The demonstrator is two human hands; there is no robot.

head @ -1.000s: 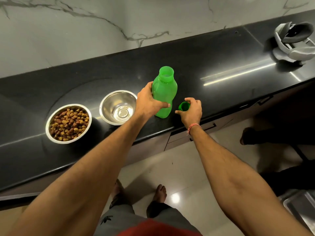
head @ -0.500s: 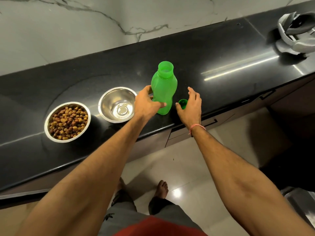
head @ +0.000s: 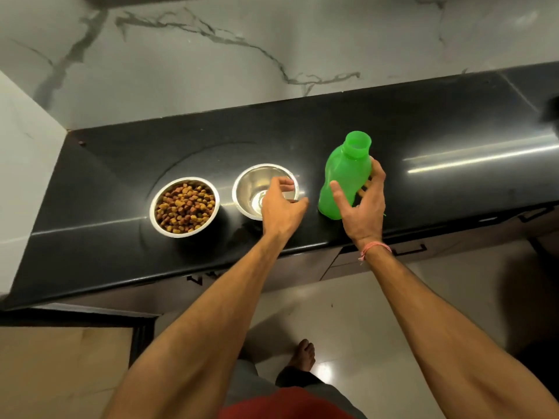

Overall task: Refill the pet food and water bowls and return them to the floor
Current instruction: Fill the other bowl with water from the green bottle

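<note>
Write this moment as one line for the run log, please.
right hand: gripping uncapped green bottle | left hand: open over empty steel bowl | food bowl: full, on counter

Both forearms extended forward over the counter edge. Left hand (head: 282, 208) palm down, fingers loosely curled and spread, holding nothing. Right hand (head: 364, 204) wrapped around the green bottle (head: 344, 179), thumb in front, fingers behind. Pink thread band (head: 375, 248) on right wrist.

A black countertop (head: 423, 137) is stretching beneath the hands and past them on both sides. A veined marble wall (head: 242, 71) is rising beyond the fingertips. A glossy tiled floor (head: 348, 313) is shining below the wrists.
</note>
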